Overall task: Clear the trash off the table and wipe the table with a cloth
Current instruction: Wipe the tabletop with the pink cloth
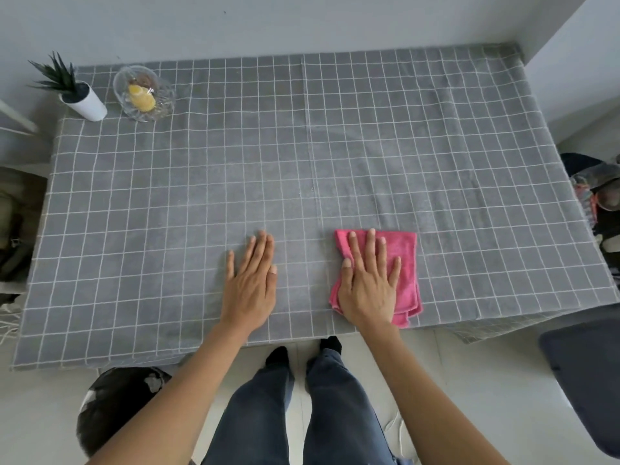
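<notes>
Legs in dark trousers stand at the near edge of the table (134, 196), with a black bag-lined bin (114, 407) on the floor just beyond the near left corner. Both hands lie flat on the grey checked tablecloth near the middle of the near edge. Left hand (250, 280): open, palm down, fingers extended, resting on bare cloth, holding nothing. Right hand (369, 283): open, fingers spread, pressing flat on the folded pink cloth (404, 263), which lies just right of centre, its near end almost at the table edge. No loose trash visible anywhere on the surface; only a potted plant (72, 90) and a glass dish (144, 94) with a yellow item inside, both at the far left corner, well apart from the hands. Judgement: clearing step appears complete; wiping is the step in hand. Which areas are already wiped cannot be told, as the fabric shows no wet marks. Far half and both side edges presumably remain
</notes>
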`<state>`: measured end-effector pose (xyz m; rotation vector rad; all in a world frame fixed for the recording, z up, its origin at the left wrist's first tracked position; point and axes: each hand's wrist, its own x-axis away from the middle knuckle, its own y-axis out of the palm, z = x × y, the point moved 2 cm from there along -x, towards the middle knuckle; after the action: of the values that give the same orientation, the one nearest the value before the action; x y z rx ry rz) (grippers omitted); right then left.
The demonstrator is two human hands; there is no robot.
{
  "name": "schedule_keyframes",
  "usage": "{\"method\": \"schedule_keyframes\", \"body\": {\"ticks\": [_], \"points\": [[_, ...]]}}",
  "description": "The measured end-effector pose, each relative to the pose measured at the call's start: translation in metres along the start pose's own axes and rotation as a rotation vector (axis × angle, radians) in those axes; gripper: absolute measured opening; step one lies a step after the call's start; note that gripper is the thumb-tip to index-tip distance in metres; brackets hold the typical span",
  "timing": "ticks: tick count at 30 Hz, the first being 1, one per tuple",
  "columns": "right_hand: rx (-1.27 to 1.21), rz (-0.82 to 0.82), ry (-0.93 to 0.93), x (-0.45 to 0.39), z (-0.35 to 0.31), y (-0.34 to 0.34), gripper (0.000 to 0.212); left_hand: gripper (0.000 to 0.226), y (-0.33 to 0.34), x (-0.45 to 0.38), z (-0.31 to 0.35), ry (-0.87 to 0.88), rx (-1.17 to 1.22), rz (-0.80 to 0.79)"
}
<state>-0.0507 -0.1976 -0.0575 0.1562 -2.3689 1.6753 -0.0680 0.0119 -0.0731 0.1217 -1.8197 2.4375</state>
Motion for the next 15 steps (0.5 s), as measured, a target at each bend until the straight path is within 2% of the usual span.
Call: {"method": "schedule_keyframes", "body": {"ticks": [4, 6, 9, 15], "points": [[0.017, -0.086, -0.347, 0.007, -0.06, 0.021, 0.053, 0.057, -0.005, -0.019, -0.006, -0.026, 0.024, 0.046], [0.044, -0.088, -0.397, 0.001, -0.062, 0.022, 0.053, 0.058, -0.011, -0.041, -0.013, -0.067, 0.036, 0.08], [0.064, -0.041, -0.307, -0.022, -0.036, 0.014, 0.05, 0.059, -0.023, -0.076, -0.027, -0.117, 0.038, 0.117], [0.004, 0.06, 0.108, -0.083, -0.002, -0.014, 0.051, 0.056, -0.038, -0.127, -0.054, -0.122, 0.012, 0.131]]}}
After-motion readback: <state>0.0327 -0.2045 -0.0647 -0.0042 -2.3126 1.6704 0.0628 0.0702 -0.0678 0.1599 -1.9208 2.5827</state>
